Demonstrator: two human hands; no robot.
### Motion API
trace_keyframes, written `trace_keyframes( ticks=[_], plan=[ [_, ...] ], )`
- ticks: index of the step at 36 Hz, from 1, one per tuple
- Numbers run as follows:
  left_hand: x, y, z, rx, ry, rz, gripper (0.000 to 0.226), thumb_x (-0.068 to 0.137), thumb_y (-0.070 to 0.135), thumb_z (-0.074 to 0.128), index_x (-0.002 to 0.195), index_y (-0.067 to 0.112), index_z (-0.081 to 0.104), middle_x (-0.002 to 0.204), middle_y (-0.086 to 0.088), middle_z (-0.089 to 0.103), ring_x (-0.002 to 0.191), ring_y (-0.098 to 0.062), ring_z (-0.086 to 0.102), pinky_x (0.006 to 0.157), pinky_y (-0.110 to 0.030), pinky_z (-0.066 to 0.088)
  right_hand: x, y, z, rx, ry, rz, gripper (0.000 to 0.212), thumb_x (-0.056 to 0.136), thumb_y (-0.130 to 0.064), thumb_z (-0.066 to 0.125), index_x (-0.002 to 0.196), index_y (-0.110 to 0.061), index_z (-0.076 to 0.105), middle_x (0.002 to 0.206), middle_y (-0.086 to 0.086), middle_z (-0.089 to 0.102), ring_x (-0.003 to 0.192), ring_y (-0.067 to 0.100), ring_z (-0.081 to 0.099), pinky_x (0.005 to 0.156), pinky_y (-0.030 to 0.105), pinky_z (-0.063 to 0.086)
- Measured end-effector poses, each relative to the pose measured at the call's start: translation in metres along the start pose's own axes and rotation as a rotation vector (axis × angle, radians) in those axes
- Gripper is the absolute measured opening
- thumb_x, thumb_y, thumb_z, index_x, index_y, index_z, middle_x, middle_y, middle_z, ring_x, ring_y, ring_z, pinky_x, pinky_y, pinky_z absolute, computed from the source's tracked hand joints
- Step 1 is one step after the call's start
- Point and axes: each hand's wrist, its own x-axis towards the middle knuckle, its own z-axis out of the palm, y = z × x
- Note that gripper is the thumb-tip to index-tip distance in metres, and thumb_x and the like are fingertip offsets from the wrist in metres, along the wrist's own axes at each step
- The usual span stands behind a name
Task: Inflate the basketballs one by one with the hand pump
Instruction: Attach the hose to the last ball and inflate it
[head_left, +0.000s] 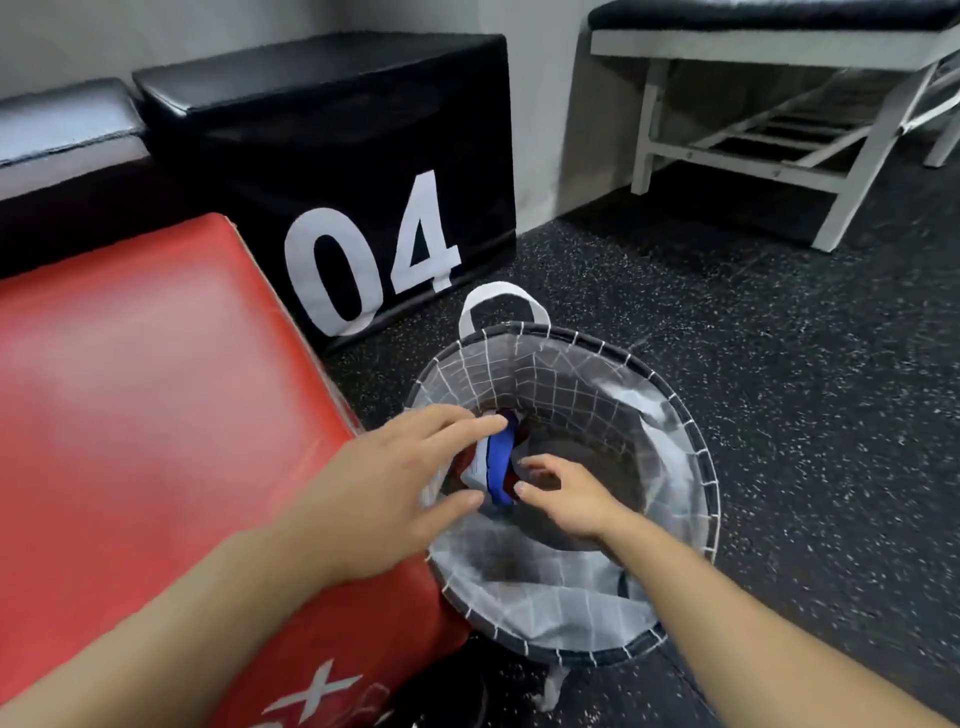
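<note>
Where the round fabric basket (561, 613) stands on the speckled floor (753, 364), lower centre of the frame: a limp red, white and blue basketball (496, 462), folded and deflated, down inside it. Left hand (395, 483) reaching over the rim, fingers (467, 428) straight and spread against the ball. Right hand (566, 493) inside the basket, fingers curled lightly at the ball's edge; actual grasp impossible to tell. Red padded box (156, 441) at left, black box marked 04 (332, 156) above it, white-framed bench (779, 78) at upper right.
</note>
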Motion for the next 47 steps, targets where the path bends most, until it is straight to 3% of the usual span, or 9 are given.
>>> trace_keyframes(
  ticks=[10, 15, 22, 24, 31, 34, 38, 40, 47],
  plan=[
    [0.042, -0.023, 0.003, -0.025, 0.066, 0.005, 0.066, 0.096, 0.066, 0.052, 0.156, 0.058, 0.027, 0.146, 0.039, 0.039, 0.138, 0.016, 0.034, 0.108, -0.011, 0.029, 0.079, 0.045, 0.045, 0.235, 0.024, 0.081, 0.036, 0.099, -0.025, 0.072, 0.135, -0.024, 0.068, 0.131, -0.004, 0.069, 0.118, 0.011, 0.064, 0.092, 0.018, 0.047],
    [0.042, -0.023, 0.006, -0.024, 0.091, -0.001, 0.065, 0.097, 0.064, 0.056, 0.156, 0.054, 0.033, 0.139, 0.037, 0.047, 0.13, 0.016, 0.043, 0.106, -0.02, 0.04, 0.095, 0.049, 0.058, 0.398, 0.019, 0.096, 0.025, 0.104, -0.016, 0.064, 0.124, -0.028, 0.071, 0.137, -0.001, 0.067, 0.126, 0.013, 0.061, 0.104, 0.023, 0.045],
    [0.04, -0.022, 0.007, -0.028, 0.12, -0.025, 0.064, 0.098, 0.067, 0.054, 0.156, 0.051, 0.034, 0.133, 0.033, 0.05, 0.128, 0.006, 0.05, 0.103, -0.033, 0.05, 0.089, 0.03, 0.051, 0.496, 0.053, 0.123, 0.036, 0.11, -0.005, 0.045, 0.131, -0.019, 0.071, 0.145, 0.005, 0.062, 0.119, 0.008, 0.055, 0.094, 0.02, 0.041],
    [0.04, -0.021, 0.007, -0.01, 0.13, -0.035, 0.065, 0.096, 0.068, 0.052, 0.156, 0.052, 0.032, 0.133, 0.033, 0.05, 0.129, 0.006, 0.05, 0.105, -0.035, 0.05, 0.079, 0.024, 0.041, 0.526, 0.069, 0.11, 0.037, 0.11, -0.005, 0.045, 0.132, -0.018, 0.072, 0.145, 0.002, 0.061, 0.126, 0.006, 0.048, 0.1, 0.022, 0.035],
    [0.037, -0.013, 0.005, 0.033, 0.156, -0.072, 0.066, 0.096, 0.067, 0.052, 0.156, 0.049, 0.033, 0.138, 0.023, 0.052, 0.13, -0.003, 0.051, 0.1, -0.027, 0.046, 0.003, -0.02, -0.017, 0.404, 0.095, -0.002, 0.028, 0.108, -0.015, 0.057, 0.123, -0.03, 0.075, 0.128, -0.013, 0.067, 0.117, 0.001, 0.058, 0.098, 0.019, 0.043],
    [0.031, -0.002, 0.002, -0.013, 0.227, -0.087, 0.067, 0.092, 0.074, 0.049, 0.153, 0.051, 0.039, 0.137, 0.026, 0.053, 0.125, -0.004, 0.056, 0.089, -0.024, 0.046, -0.041, -0.055, -0.041, 0.363, 0.139, -0.065, 0.031, 0.105, -0.012, 0.061, 0.107, -0.039, 0.076, 0.113, -0.015, 0.075, 0.1, 0.002, 0.065, 0.086, 0.017, 0.047],
    [0.01, 0.032, -0.011, -0.179, 0.398, -0.104, 0.077, 0.085, 0.077, 0.062, 0.154, 0.051, 0.04, 0.141, 0.032, 0.048, 0.129, 0.005, 0.052, 0.097, -0.028, 0.053, -0.109, -0.108, -0.06, 0.353, 0.187, -0.16, 0.033, 0.104, -0.007, 0.06, 0.113, -0.034, 0.076, 0.098, -0.018, 0.075, 0.078, -0.004, 0.061, 0.064, 0.009, 0.041],
    [-0.008, 0.052, -0.024, -0.207, 0.447, -0.086, 0.083, 0.083, 0.075, 0.068, 0.156, 0.049, 0.038, 0.145, 0.03, 0.047, 0.134, 0.003, 0.048, 0.104, -0.029, 0.05, -0.146, -0.136, -0.062, 0.38, 0.189, -0.203, 0.032, 0.105, -0.006, 0.059, 0.118, -0.029, 0.076, 0.111, -0.015, 0.077, 0.087, -0.012, 0.064, 0.072, 0.006, 0.044],
    [-0.083, 0.088, -0.077, -0.315, 0.624, -0.125, 0.095, 0.079, 0.075, 0.07, 0.161, 0.046, 0.031, 0.158, 0.018, 0.042, 0.147, -0.009, 0.04, 0.118, -0.044, 0.041, -0.261, -0.228, -0.033, 0.523, 0.192, -0.352, 0.024, 0.106, -0.014, 0.059, 0.121, -0.02, 0.077, 0.113, -0.009, 0.079, 0.104, -0.001, 0.072, 0.082, 0.011, 0.052]
  ],
)
